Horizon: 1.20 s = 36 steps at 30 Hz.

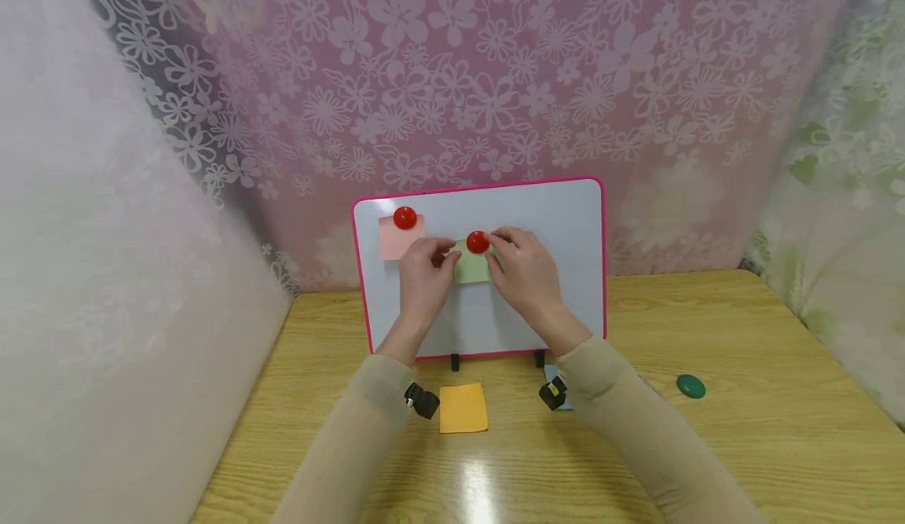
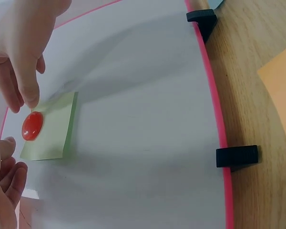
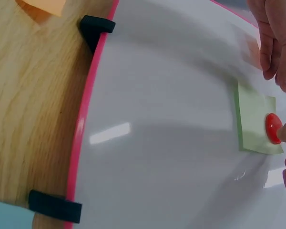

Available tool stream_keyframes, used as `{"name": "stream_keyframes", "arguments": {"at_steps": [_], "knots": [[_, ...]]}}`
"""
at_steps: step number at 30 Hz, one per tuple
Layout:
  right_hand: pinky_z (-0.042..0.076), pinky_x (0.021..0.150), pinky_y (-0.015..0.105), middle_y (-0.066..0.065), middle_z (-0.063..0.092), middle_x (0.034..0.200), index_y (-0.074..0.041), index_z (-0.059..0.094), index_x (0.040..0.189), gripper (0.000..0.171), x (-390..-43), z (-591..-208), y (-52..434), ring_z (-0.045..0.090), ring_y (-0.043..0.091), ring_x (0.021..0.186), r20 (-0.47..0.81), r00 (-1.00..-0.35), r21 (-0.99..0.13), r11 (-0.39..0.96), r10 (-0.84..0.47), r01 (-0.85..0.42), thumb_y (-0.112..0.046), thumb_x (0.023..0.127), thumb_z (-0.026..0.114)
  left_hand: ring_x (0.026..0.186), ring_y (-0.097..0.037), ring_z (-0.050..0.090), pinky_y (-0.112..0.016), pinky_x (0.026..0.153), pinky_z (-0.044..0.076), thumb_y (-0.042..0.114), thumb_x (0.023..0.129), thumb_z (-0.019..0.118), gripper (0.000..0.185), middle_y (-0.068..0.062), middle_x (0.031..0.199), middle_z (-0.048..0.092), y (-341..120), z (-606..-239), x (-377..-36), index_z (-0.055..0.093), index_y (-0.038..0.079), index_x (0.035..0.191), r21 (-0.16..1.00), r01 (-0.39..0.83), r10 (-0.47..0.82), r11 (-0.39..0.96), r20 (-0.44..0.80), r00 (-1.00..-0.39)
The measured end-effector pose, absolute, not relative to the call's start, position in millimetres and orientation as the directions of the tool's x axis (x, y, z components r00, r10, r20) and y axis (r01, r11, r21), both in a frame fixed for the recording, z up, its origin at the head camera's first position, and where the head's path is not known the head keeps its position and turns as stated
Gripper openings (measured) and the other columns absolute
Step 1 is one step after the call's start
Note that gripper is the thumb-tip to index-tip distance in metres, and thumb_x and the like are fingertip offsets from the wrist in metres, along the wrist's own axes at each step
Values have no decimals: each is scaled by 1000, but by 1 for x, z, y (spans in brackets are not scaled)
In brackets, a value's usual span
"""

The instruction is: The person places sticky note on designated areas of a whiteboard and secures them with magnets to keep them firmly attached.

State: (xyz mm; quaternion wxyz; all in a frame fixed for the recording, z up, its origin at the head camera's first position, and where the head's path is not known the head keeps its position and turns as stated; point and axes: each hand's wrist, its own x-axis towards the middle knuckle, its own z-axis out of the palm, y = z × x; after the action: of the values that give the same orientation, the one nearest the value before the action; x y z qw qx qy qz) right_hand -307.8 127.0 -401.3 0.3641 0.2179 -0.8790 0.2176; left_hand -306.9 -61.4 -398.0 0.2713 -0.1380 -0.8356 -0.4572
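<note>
A white magnetic board (image 1: 558, 312) with a pink frame stands upright on the table. On it, a red round magnet (image 1: 478, 242) lies over the upper part of a green sticky note (image 1: 472, 269). My right hand (image 1: 526, 270) is at the magnet's right side; in the right wrist view a fingertip touches the magnet's edge. Beside the note's left side is my left hand (image 1: 426, 276), its fingers bent; both wrist views show them apart from the note. A pink sticky note (image 1: 394, 240) hangs at the board's upper left beneath another red magnet (image 1: 404, 218).
An orange sticky note (image 1: 463, 408) lies on the wooden table (image 1: 707, 461) before the board. A blue note (image 3: 9, 214) sits near one black foot (image 3: 55, 206) of the board, partly hidden in the head view. A green magnet (image 1: 690, 386) lies to the right.
</note>
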Motion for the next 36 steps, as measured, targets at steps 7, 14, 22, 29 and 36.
{"name": "stream_keyframes", "arguments": {"at_steps": [7,14,22,29,36], "knots": [[60,94,47,13,72,121,-1,78,126,32,-304,-410,135,67,33,112,736,-642,-249,795,-216,-553,-8,95,80,92,-22,69,-35,81,60,11,98,80,18,-9,106,76,-67,-407,-297,80,2,113,700,477,-19,532,572,-820],[61,93,46,13,72,123,-3,77,127,35,-295,-415,138,67,32,111,722,-656,-260,792,-221,-553,-11,93,84,93,-22,68,-36,84,60,12,98,81,18,-8,106,76,-71,-421,-290,80,3,113,689,492,8,533,577,-817],[61,92,45,14,72,122,-2,78,125,35,-286,-422,144,67,32,110,720,-656,-270,779,-227,-566,-9,91,85,96,-21,67,-36,85,60,12,96,83,20,-6,106,75,-73,-434,-277,80,3,113,671,518,52,531,584,-810],[61,91,46,12,72,122,-3,79,124,33,-279,-431,145,68,31,109,727,-644,-292,741,-239,-604,-8,91,85,97,-26,68,-40,85,60,10,94,85,20,-9,107,76,-77,-443,-268,80,1,111,675,536,73,507,586,-807],[61,91,46,11,73,119,-4,80,121,30,-271,-443,146,68,32,108,712,-654,-307,725,-255,-617,-7,91,86,98,-29,70,-45,84,62,8,93,86,19,-9,107,75,-81,-459,-256,80,1,109,647,587,147,487,601,-785]]}}
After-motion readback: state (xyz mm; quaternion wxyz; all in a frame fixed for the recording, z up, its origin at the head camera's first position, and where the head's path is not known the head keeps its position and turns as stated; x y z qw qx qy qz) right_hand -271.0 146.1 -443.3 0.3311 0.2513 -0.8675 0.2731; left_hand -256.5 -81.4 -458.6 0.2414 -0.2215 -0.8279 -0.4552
